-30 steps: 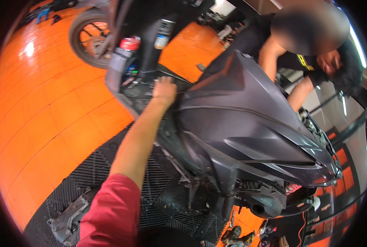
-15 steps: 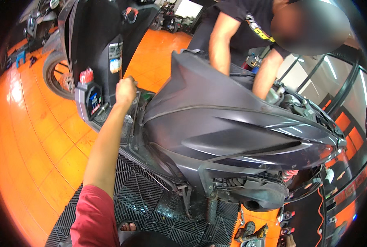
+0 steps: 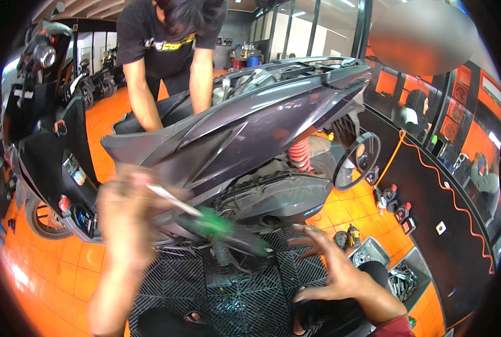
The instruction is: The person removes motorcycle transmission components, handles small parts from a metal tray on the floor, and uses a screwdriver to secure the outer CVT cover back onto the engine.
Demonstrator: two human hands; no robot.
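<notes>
Evidently, the right hand (image 3: pixel 340 272) is unoccupied, its fingers spread wide and gently curled in the air above the ribbed black mat (image 3: pixel 166 286). The left hand (image 3: pixel 128 208), badly blurred, is closed around a screwdriver-like tool (image 3: pixel 211 221); a pale, thin shaft leads to a translucent-looking green part and a darker end, and its exact kind cannot be told. The tool hangs in front of the motor scooter, apart from the right hand.

As for progress, the scooter's rear top lies open, with mechanical parts (image 3: pixel 256 81) bare, while the side panel (image 3: pixel 205 146) is on the body; whether its fasteners are out cannot be made out. That panel is smooth, satin dark grey plastic with sharp creases. Below it sit a bulky matt casing (image 3: pixel 284 196) and a glossy red coil spring (image 3: pixel 298 155). To the right, a yellow-and-black power drill (image 3: pixel 352 236) stands by a grey bin (image 3: pixel 423 267) of loose metal pieces, on shiny orange tiles (image 3: pixel 93 269). Beyond the scooter, a co-worker (image 3: pixel 172 56) reaches both bare arms into the body.
</notes>
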